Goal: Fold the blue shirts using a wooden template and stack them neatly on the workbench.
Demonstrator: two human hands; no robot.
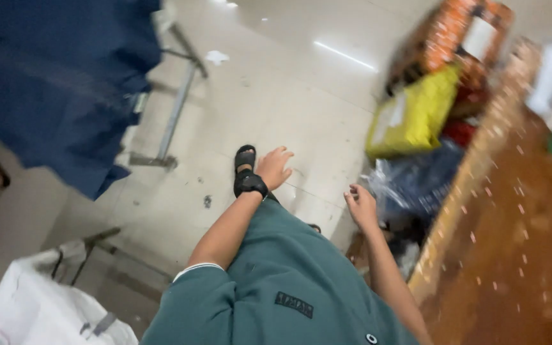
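Both the left hand (274, 167) and right hand (361, 206) hang empty, fingers loose; nearest the right one, the blue plastic bag (416, 182) on the floor looks soft, slippery.

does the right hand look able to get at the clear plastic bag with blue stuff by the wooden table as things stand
Probably yes. The right hand hangs empty, fingers loosely curled, just beside the clear plastic bag, with nothing between them. The left hand is spread over the floor, farther off.

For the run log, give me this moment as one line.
left hand: empty, open, over floor | right hand: empty, near wooden table edge
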